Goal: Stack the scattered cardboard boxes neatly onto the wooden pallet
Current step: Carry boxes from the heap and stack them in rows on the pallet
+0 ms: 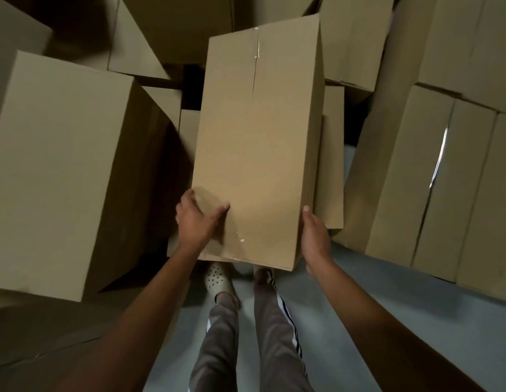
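Two bare hands lift a long cardboard box (257, 142) at waist height above a pale floor (365, 292), with other boxes crowding both sides. The left hand (195, 222) grips the near left corner, thumb flat on the top face and fingers wrapped over the edge. The right hand (317, 236) presses against the right side with its thumb at the top edge; its fingers are hidden behind the box, so whether they curl under it cannot be told.

A tall stack (62, 165) stands to the left and a taped row (444, 179) to the right. The wooden pallet is not in view.

To carry it well, the person should probably get both palms lower under the base, keep the box level, and square its edges with its neighbours when setting it down.

No brand, label or print can be read; only clear tape (256, 46) along the top seam shows.
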Demonstrator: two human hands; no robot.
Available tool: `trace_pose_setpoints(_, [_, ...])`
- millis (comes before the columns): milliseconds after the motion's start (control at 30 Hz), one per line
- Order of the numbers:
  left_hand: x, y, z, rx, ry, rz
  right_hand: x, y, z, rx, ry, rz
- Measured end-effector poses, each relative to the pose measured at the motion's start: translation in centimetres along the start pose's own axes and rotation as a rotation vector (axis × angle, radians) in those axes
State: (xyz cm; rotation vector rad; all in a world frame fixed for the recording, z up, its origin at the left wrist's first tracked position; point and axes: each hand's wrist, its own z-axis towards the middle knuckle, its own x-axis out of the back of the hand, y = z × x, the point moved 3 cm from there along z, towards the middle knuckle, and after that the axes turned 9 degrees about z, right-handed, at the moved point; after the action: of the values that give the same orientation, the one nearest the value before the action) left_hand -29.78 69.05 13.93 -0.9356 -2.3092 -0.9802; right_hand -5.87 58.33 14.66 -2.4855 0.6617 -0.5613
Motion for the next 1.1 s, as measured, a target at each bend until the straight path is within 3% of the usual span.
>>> trace_pose_setpoints(133, [-1.1,0.0,-1.2,0.162,-0.183,-0.316,1.4,2.1,2.2,-0.110,0.004,0.169])
trace_pose_setpoints(233, [-0.9,1.4,-2.5,0.085,-0.204,-0.318,2.2,-0.8,-0.6,-0.202,-0.073,0.219])
trace_pose_setpoints(400, [2.5,5.3,-4.8,-0.059,-0.142,-0.300,4.5,-3.4,-2.3,-0.170,-0.120,0.248])
trace_pose_setpoints(800, [13.9,20.1,-18.5,-0.242,-0.041,-0.458,12.0,-17.9,-16.8,0.260,-0.058,0.286])
trace_pose_setpoints(967, [18.7,21.8,-24.4,-0.415,0.040,-0.414,15.3,-18.9,-24.0,0.435,-0.072,0.273])
trace_pose_setpoints(1100, [21.1,20.3,-28.7,-0.421,-0.062,-0.436,17.4,-16.6,-29.8,0.510,0.007,0.233])
